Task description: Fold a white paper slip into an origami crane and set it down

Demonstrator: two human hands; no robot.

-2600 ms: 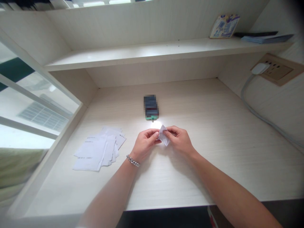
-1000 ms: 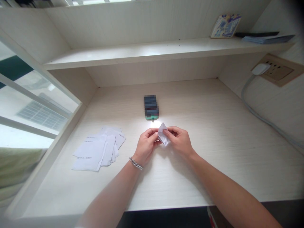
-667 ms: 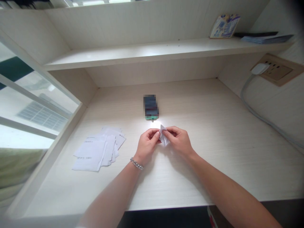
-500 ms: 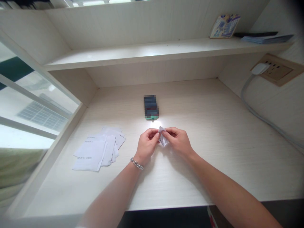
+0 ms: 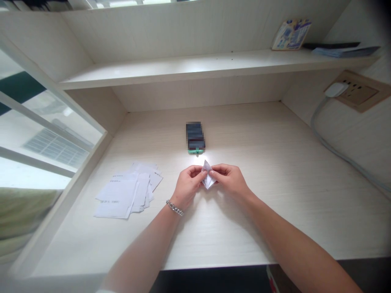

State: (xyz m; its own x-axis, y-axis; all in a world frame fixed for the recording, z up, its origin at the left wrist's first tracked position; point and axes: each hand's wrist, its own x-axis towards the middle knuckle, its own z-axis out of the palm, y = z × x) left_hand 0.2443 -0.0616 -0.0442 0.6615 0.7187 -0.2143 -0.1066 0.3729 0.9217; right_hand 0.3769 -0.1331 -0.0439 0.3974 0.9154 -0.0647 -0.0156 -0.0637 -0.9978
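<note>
A small folded white paper (image 5: 207, 179), pointed at its top and bottom, is held between my two hands just above the desk. My left hand (image 5: 190, 181) pinches its left side, thumb in front, with a chain bracelet (image 5: 175, 207) on the wrist. Gripping the right side is my right hand (image 5: 229, 179), its thumb also pressed on the front face. The fingers behind the paper are partly hidden. Just beyond the hands lies a phone (image 5: 195, 136) with a pixelated screen and a green lower edge.
Loose white paper sheets (image 5: 122, 193) with some print lie in an overlapping pile on the left. A shelf (image 5: 183, 67) crosses above the desk (image 5: 259, 142). On the right wall, a white plug with a grey cable (image 5: 324, 140) sits in a socket panel (image 5: 360, 91).
The folded paper now shows a wider, more evenly spread front face, and my thumbs have shifted slightly on it. The camera view has moved a little.
</note>
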